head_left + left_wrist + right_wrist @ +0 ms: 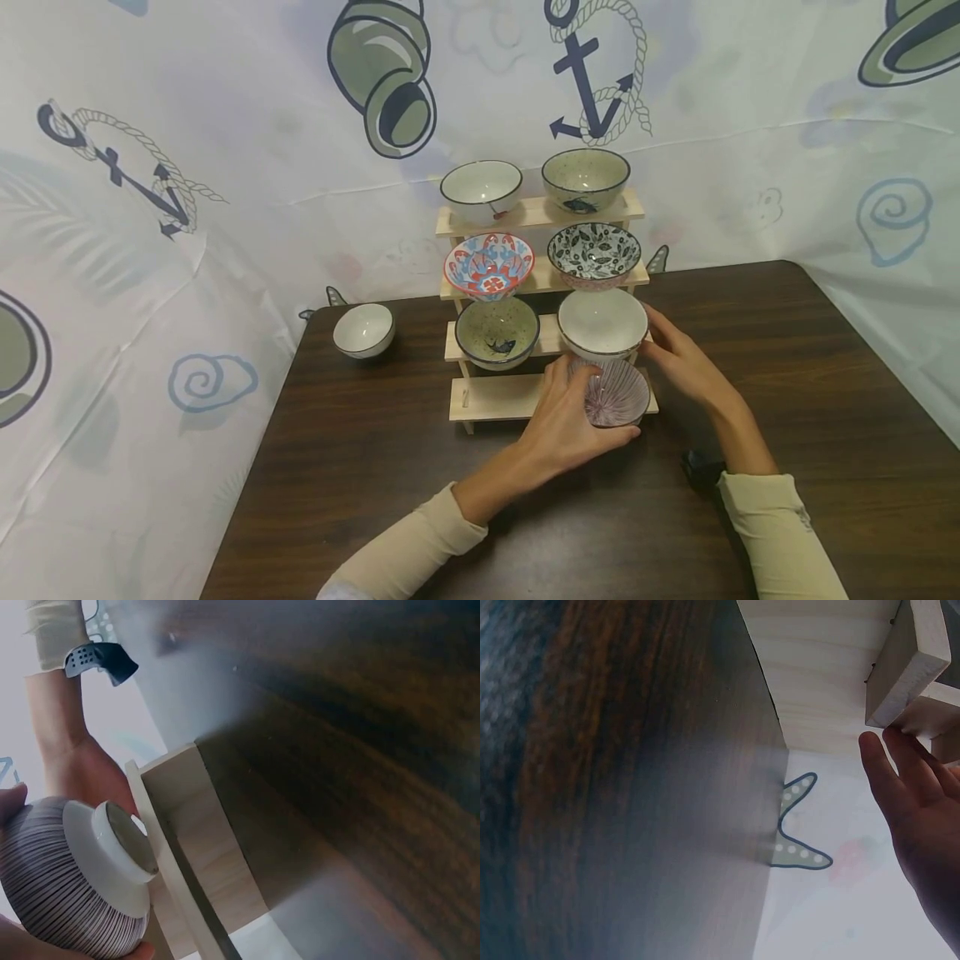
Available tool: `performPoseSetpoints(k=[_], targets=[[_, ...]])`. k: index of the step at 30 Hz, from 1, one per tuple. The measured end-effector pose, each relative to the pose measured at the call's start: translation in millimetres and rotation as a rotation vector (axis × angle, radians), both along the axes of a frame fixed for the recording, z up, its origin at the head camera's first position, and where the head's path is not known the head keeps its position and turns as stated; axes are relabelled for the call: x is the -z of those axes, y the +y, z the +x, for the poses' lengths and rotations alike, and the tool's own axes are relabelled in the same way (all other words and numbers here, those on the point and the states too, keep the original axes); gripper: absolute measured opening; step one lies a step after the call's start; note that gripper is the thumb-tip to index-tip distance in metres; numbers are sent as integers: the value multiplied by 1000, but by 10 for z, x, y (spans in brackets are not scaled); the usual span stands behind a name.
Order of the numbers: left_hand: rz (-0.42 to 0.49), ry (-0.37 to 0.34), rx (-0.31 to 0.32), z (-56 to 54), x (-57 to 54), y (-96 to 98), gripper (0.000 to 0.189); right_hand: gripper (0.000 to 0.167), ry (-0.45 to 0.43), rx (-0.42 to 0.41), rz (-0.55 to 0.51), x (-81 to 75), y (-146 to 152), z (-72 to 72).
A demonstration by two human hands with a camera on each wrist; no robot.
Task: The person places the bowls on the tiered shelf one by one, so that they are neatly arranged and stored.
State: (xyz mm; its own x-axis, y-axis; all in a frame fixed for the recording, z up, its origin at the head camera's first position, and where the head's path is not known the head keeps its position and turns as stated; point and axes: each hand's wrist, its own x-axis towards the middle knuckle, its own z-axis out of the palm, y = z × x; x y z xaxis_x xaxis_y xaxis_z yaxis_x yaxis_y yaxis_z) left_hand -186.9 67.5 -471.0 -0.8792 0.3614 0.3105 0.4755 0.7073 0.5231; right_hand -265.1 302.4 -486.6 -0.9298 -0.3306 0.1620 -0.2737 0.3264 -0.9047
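Note:
My left hand point(566, 425) grips a purple-striped bowl point(617, 396) by its sides, at the right end of the lowest tier of a wooden rack point(495, 397). Seen from the left wrist, the striped bowl point(67, 877) is tilted, its white foot close to the shelf board point(176, 870). My right hand point(686, 358) is at the rack's right side, beside a plain white bowl point(602, 321) on the tier above. In the right wrist view its extended fingers point(907, 769) reach the end of a shelf board; whether they touch the white bowl is hidden.
Higher tiers hold a green fish bowl point(497, 333), a red-and-blue patterned bowl point(489, 265), a black-leaf bowl point(594, 252), a white bowl point(482, 187) and another green bowl point(585, 177). A small white bowl point(364, 330) stands left on the dark table point(337, 467). A patterned cloth point(247, 125) hangs behind.

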Motion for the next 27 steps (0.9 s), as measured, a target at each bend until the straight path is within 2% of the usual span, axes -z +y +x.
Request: performPoseSetpoints(k=[5, 15, 27], targets=[[49, 1, -31, 11, 37, 37, 81, 67, 7, 0, -1, -6, -2, -5], [84, 71, -57, 11, 155, 112, 89, 66, 23, 2, -16, 1, 7, -16], [-50, 187, -54, -23, 186, 79, 100, 66, 27, -5, -17, 23, 2, -16]])
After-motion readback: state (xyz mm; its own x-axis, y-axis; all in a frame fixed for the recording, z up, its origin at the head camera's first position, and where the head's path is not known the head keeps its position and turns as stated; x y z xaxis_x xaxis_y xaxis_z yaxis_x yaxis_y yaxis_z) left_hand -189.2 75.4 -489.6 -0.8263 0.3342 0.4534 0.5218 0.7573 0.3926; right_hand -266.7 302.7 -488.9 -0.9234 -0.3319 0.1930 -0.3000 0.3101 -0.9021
